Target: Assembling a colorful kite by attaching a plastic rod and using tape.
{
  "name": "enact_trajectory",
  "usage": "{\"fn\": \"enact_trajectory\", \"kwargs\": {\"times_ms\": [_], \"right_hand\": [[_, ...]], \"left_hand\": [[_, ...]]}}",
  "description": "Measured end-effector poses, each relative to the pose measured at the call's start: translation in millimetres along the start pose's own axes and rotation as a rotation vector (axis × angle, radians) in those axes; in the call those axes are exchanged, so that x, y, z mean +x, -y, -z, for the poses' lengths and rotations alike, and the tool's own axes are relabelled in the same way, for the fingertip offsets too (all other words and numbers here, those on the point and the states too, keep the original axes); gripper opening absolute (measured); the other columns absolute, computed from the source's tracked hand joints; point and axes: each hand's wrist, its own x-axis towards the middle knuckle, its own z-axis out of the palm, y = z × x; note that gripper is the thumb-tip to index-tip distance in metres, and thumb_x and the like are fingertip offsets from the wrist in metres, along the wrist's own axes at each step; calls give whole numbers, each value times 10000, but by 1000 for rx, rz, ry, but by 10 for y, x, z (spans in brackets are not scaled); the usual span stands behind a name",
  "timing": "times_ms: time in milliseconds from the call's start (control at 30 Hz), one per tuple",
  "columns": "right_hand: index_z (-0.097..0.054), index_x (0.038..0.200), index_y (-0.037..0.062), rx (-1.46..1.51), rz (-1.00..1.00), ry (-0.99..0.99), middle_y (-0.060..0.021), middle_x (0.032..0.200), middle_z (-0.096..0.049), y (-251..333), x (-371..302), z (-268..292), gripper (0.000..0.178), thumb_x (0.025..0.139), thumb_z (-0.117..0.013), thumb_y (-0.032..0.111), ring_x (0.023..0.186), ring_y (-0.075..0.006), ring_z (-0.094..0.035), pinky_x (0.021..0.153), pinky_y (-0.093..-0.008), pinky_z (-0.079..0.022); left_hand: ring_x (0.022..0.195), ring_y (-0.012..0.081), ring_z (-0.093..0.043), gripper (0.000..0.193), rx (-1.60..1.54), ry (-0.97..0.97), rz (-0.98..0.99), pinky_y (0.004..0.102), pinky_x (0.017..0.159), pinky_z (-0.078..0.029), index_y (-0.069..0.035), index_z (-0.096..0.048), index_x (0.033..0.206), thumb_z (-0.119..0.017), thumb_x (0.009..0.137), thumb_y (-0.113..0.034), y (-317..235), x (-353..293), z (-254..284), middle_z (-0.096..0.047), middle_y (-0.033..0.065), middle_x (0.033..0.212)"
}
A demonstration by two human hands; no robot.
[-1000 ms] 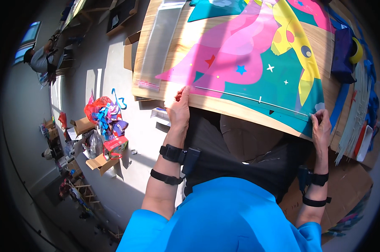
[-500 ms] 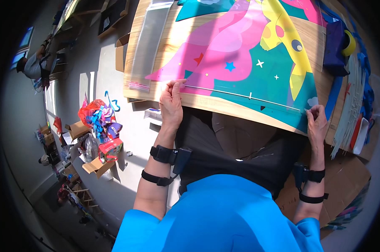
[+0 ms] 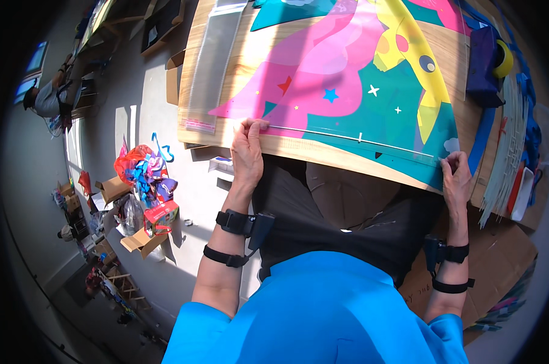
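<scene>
A printed plastic sheet, kite-like in pink, green and yellow, lies on the wooden table in front of me. Along its near edge runs a thin white rod with a small pale piece partway along it. My left hand pinches the rod's left end, thumb and forefinger closed, by the pink part. At the sheet's right edge my right hand is closed in a pinch just past the rod's other end. A faint clear layer shows near those fingertips; what it is I cannot make out.
A clear plastic sleeve lies at the table's left. To the right stand a dark tape dispenser with a yellow roll and a bundle of pale rods. Cardboard boxes sit on the floor; a person is far left.
Both hands stay pinched at the same places along the near edge. The whole view has shifted very slightly; sheet and rod keep their positions on the table.
</scene>
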Motion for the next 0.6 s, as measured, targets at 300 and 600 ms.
{"fn": "enact_trajectory", "kwargs": {"times_ms": [300,600], "right_hand": [[-501,910,9,13,-9,-35,-70,765,-561,66,-38,28,148,839,-631,16,694,-145,-562,665,-288,-468],[-512,913,4,180,-103,-106,-105,798,-639,298,93,31,140,837,-629,15,702,-182,-665,648,-293,-516]], "left_hand": [[902,115,-573,235,74,0,-6,255,871,-439,-5,-572,980,-440,1016,-196,22,17,23,-634,47,927],[938,115,-570,274,129,32,11,252,912,-415,-4,-594,1011,-441,1018,-231,-37,15,64,-646,56,989]]}}
